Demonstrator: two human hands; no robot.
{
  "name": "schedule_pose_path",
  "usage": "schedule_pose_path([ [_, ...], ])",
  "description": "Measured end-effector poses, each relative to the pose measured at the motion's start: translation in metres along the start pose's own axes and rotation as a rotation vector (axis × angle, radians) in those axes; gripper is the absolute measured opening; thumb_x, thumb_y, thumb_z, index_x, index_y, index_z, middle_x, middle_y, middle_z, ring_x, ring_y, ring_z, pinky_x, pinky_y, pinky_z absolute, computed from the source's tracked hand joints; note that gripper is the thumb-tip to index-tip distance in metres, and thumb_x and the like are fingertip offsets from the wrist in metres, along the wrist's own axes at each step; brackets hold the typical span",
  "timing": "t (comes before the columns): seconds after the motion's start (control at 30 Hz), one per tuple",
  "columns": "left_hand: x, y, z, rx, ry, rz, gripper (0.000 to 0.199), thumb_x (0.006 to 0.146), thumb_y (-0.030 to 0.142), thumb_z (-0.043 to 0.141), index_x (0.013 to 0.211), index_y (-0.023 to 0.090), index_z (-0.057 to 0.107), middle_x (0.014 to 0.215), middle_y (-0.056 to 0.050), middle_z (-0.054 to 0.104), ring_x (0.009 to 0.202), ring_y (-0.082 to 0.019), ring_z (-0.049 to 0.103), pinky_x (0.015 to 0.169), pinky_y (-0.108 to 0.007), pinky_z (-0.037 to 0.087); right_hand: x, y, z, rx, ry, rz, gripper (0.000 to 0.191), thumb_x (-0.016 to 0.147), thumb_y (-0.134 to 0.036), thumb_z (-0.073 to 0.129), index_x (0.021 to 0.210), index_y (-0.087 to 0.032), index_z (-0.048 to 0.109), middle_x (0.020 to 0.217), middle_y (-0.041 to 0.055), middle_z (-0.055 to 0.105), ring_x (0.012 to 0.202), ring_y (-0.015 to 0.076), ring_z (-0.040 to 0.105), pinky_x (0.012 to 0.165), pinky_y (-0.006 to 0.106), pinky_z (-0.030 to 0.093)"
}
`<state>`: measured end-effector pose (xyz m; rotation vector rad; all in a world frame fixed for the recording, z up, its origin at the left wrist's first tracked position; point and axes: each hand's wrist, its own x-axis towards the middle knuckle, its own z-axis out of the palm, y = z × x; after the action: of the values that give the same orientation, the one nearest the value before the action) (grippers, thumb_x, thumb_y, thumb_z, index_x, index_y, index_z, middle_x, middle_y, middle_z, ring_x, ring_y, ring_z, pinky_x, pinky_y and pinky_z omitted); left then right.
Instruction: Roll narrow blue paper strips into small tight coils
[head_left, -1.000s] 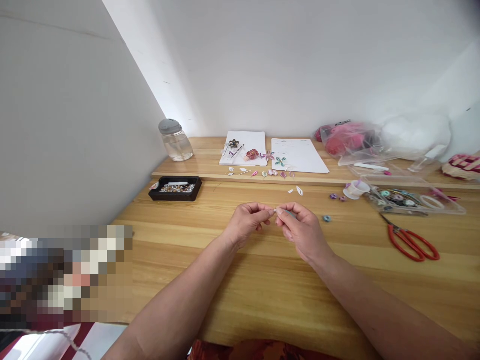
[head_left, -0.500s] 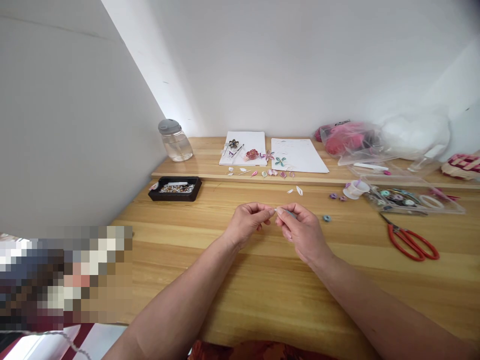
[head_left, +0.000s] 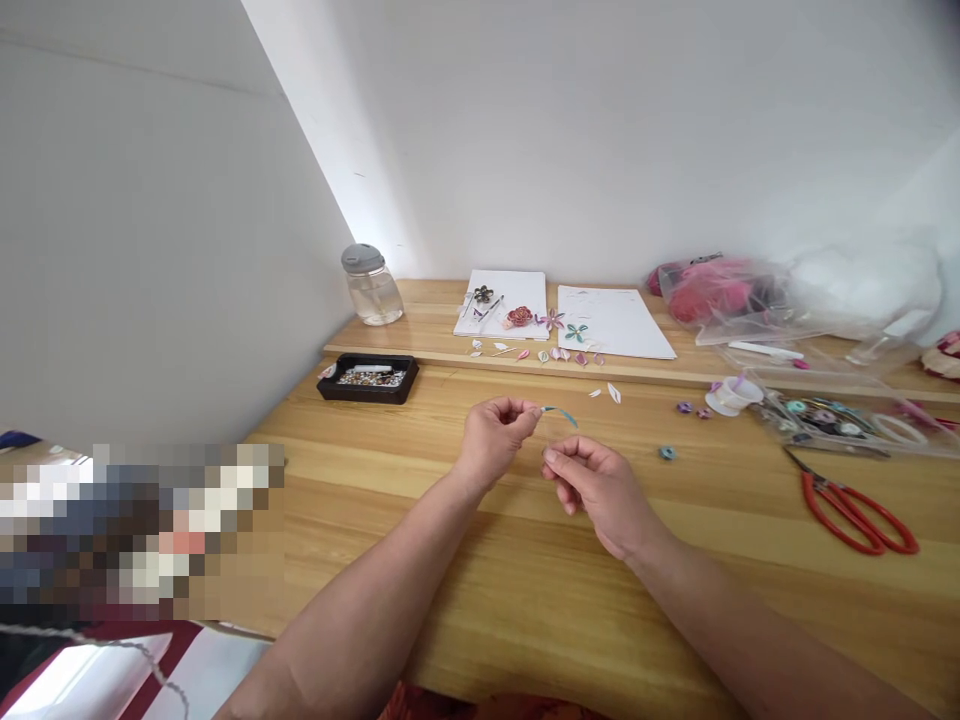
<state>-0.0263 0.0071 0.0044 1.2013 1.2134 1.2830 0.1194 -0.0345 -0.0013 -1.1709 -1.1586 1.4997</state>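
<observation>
Between thumb and forefinger, my left hand (head_left: 493, 438) pinches one end of a narrow blue paper strip (head_left: 565, 413). The strip's free end curves out to the right, above my other hand. My right hand (head_left: 600, 485) is just below and right of it, thumb pressed to its fingers; whatever is in that pinch is too small to make out. A small blue coil (head_left: 667, 453) lies on the table to the right. Beyond the hands lie white leaf-shaped pieces (head_left: 614, 393) and two small purple coils (head_left: 685, 408).
Red-handled scissors (head_left: 859, 512) lie at the right, near a clear bag of coils (head_left: 825, 415) and a white spool (head_left: 731, 397). A black tray (head_left: 367, 378) of beads and a water bottle (head_left: 376, 290) are at the left. Paper flowers (head_left: 576, 332) rest on the raised shelf.
My hands have moved apart, the right one lower. The blue strip, earlier mostly hidden by the right hand, now extends freely from the left. The view has shifted slightly left.
</observation>
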Motion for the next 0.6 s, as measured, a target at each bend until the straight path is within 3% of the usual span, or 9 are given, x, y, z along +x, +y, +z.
schedule_pose_path([
  [0.13,0.001,-0.002,-0.003,0.276,-0.039,0.169,0.019,0.076,0.034,0.066,0.073,0.015,0.067,0.068,-0.002,0.063,0.061,-0.011,0.050,0.058,-0.023,0.037,-0.002,-0.009,-0.004,-0.225,0.060,-0.199,0.022,0.079,-0.039,0.068,0.073,-0.020,0.059,0.062,-0.0019,0.057,0.048,0.0086,0.042,0.045,0.024,0.032],
  [0.23,-0.002,0.000,-0.005,0.375,-0.195,0.217,0.016,0.077,0.029,0.062,0.072,0.015,0.068,0.070,-0.002,0.065,0.063,-0.011,0.051,0.059,-0.023,0.037,0.001,-0.019,-0.014,-0.397,0.184,-0.390,0.020,0.077,-0.038,0.070,0.073,-0.020,0.062,0.059,-0.0018,0.055,0.052,0.0110,0.044,0.049,0.025,0.034],
  [0.33,-0.007,0.006,-0.006,0.373,-0.389,0.189,0.018,0.079,0.031,0.061,0.075,0.015,0.069,0.068,-0.002,0.063,0.060,-0.010,0.048,0.057,-0.023,0.035,0.007,-0.025,-0.026,-0.459,0.218,-0.460,0.018,0.078,-0.038,0.069,0.076,-0.020,0.066,0.057,-0.0023,0.054,0.051,0.0114,0.042,0.050,0.026,0.033],
  [0.47,-0.010,0.012,-0.007,0.283,-0.498,0.146,0.025,0.080,0.039,0.063,0.080,0.015,0.069,0.068,-0.001,0.060,0.059,-0.010,0.045,0.056,-0.023,0.033,0.019,-0.020,-0.037,-0.409,0.226,-0.453,0.019,0.076,-0.039,0.070,0.076,-0.020,0.068,0.062,-0.0009,0.057,0.055,0.0120,0.044,0.051,0.026,0.033],
  [0.6,-0.007,0.013,-0.007,0.102,-0.401,0.081,0.029,0.076,0.043,0.068,0.080,0.014,0.067,0.068,0.000,0.058,0.059,-0.009,0.044,0.056,-0.023,0.033,0.027,-0.010,-0.038,-0.227,0.171,-0.249,0.027,0.071,-0.044,0.074,0.073,-0.019,0.066,0.060,-0.0023,0.054,0.049,0.0084,0.038,0.044,0.023,0.028],
])
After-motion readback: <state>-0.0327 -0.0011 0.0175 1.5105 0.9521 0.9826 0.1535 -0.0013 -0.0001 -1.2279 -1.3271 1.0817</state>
